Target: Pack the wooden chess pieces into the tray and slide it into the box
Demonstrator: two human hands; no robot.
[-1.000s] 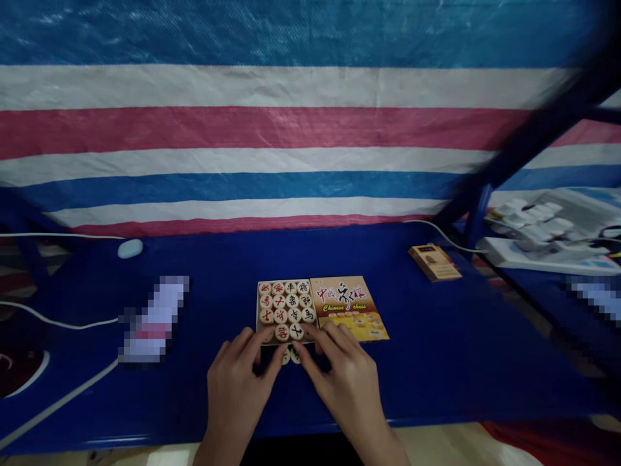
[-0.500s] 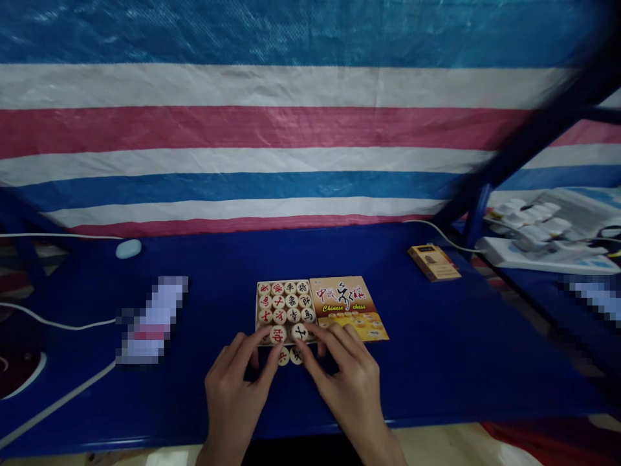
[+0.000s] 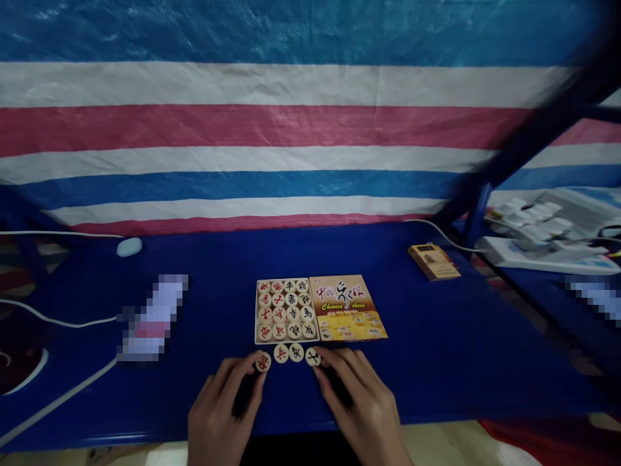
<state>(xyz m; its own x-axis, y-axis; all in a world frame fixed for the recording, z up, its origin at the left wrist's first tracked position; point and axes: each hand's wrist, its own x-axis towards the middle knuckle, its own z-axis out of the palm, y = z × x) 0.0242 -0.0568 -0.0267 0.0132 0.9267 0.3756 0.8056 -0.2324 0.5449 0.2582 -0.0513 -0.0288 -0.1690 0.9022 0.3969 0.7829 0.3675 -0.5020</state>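
My left hand (image 3: 228,395) pinches a red-lettered Chinese chess piece (image 3: 262,361) between thumb and fingers, low over the blue table. A black-lettered chess piece (image 3: 313,356) is gripped the same way by my right hand (image 3: 356,395). Between them, a red-lettered piece (image 3: 281,353) and a black-lettered piece (image 3: 296,353) lie side by side on the table. Just beyond is an open white box (image 3: 256,323) filled with rows of round pieces, red characters on its left half and black on its right. The printed Chinese chess lid (image 3: 347,307) touches the box's right side.
Across the blue table (image 3: 233,255), a blurred-out phone-like thing (image 3: 155,317) with a white cable and a pale rounded object (image 3: 129,246) lie left. A yellow-brown small box (image 3: 433,261) and a power strip (image 3: 548,255) with plugs are at right. Striped sheeting hangs behind.
Both hands have drawn back from the box's near edge and moved apart, each carrying its piece to an outer end of the pair on the table. The box's front row now shows.
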